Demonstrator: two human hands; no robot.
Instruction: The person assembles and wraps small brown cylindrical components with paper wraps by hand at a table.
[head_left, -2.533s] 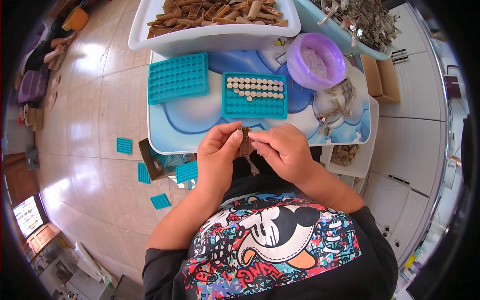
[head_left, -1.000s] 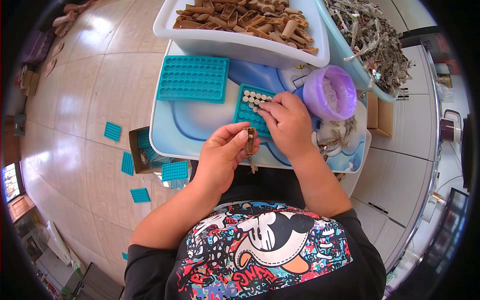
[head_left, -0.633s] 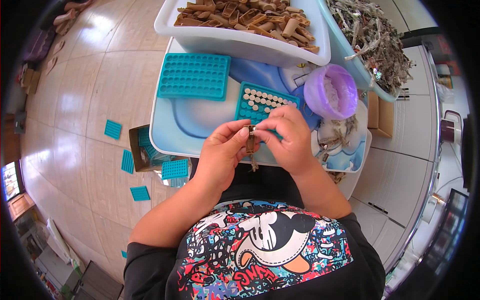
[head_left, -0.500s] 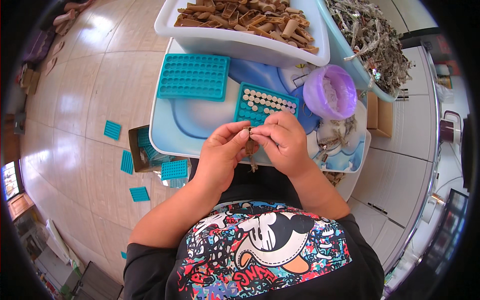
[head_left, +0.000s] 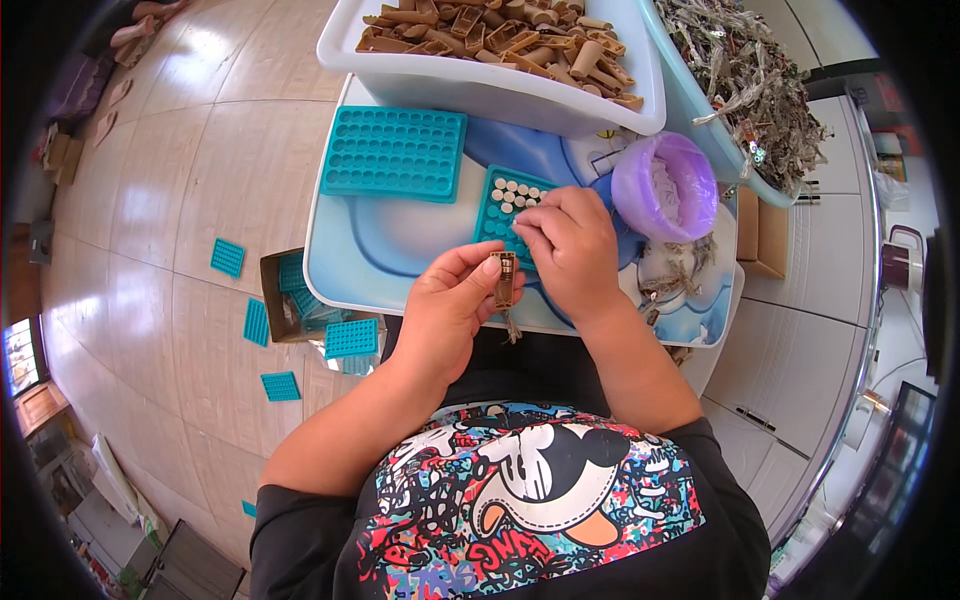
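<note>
My left hand [head_left: 452, 300] grips a small brown plastic housing [head_left: 505, 280] upright between thumb and fingers, with thin strands hanging from its lower end. My right hand [head_left: 570, 250] is over the teal tray [head_left: 486, 225] of round pockets, its thumb and forefinger pinched together above the middle. Whatever lies in that pinch is too small to make out. Small white round discs [head_left: 508, 195] fill several pockets along the tray's far side; the hand covers the tray's right part.
A second teal tray [head_left: 393, 155] lies to the left on the blue patterned table [head_left: 330, 270]. Behind stands a white bin [head_left: 490, 85] of brown plastic parts. A purple bowl [head_left: 640, 195] and a light-blue tub [head_left: 720, 130] of tangled strands are at right. Several teal trays lie on the floor.
My right hand has left the brown housing and moved up and slightly right, over the teal tray. My left hand still holds the housing, whose hollow front now shows.
</note>
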